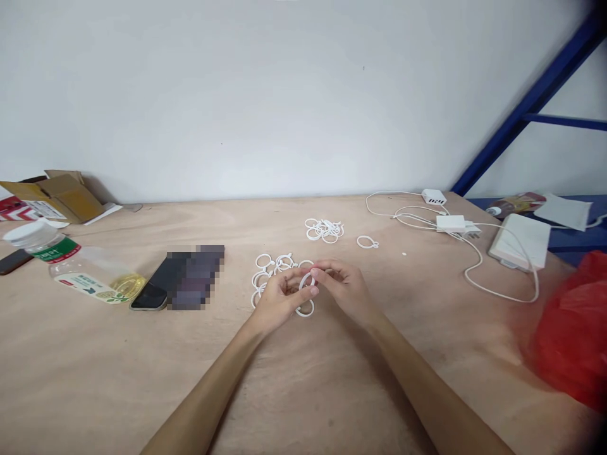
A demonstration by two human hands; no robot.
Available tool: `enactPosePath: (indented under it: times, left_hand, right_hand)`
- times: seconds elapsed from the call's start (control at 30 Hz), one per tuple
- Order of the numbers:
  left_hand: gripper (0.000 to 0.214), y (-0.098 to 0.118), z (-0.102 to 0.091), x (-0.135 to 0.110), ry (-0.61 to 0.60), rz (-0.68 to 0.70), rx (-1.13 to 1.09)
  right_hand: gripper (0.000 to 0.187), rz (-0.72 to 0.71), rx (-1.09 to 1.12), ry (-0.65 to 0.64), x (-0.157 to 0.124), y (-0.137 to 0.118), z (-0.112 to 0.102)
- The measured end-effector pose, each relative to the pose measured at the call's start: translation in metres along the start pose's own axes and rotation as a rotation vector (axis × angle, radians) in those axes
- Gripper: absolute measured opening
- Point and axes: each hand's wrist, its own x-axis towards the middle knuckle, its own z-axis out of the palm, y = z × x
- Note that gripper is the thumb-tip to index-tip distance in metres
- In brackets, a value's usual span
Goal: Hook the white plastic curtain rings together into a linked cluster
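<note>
White plastic rings (277,268) lie in a loose pile on the wooden tabletop (332,392), just behind both hands, so they are easy to reach. The left hand (279,300) and the right hand (344,287) meet in the middle. Their fingers (317,273) are pinched together on one ring (307,281), held just above the wood. Another ring (305,309) lies under the hands. More rings (325,229) sit farther back. A bottle (76,265) and a phone (154,287) lie off to the left.
</note>
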Motion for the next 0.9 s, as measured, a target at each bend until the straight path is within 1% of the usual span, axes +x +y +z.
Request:
enactPosePath:
  times: [0.1, 0.17, 0.3, 0.47, 0.53, 0.63, 0.7, 0.77, 0.83, 0.9]
  left_hand:
    - [0.051, -0.004, 0.004, 0.0, 0.043, 0.036, -0.012]
    - [0.053, -0.005, 0.007, -0.001, 0.062, 0.056, -0.016]
    - [0.054, -0.007, 0.014, -0.005, 0.073, 0.071, 0.048]
    - [0.043, -0.009, 0.02, -0.008, 0.083, 0.128, 0.104]
    - [0.039, -0.009, 0.019, -0.008, 0.086, 0.162, 0.189]
    - [0.033, -0.01, 0.013, -0.008, 0.169, 0.239, 0.485]
    - [0.032, -0.012, 0.007, -0.007, 0.245, 0.33, 0.739]
    - [0.034, -0.016, 0.002, -0.007, 0.277, 0.415, 0.977]
    - [0.035, -0.019, -0.001, -0.007, 0.29, 0.443, 1.165]
    - [0.037, -0.021, -0.001, -0.008, 0.305, 0.42, 1.288]
  right_hand:
    - [0.022, -0.013, 0.041, 0.054, -0.001, -0.002, 0.007]
    - [0.023, -0.04, 0.04, 0.063, -0.002, -0.003, 0.008]
    - [0.025, -0.105, 0.037, 0.04, -0.002, -0.004, 0.003]
    - [0.022, -0.164, -0.01, 0.01, -0.002, -0.003, 0.0]
    - [0.021, -0.162, -0.024, 0.017, -0.002, -0.003, 0.0]
    - [0.023, -0.154, -0.074, 0.014, 0.001, 0.002, -0.001]
    - [0.025, -0.162, -0.181, 0.067, 0.005, 0.009, -0.007]
    - [0.026, -0.168, -0.388, 0.176, 0.012, 0.019, -0.017]
    - [0.026, -0.152, -0.688, 0.283, 0.017, 0.032, -0.033]
    - [0.036, -0.041, -0.948, 0.343, 0.022, 0.043, -0.048]
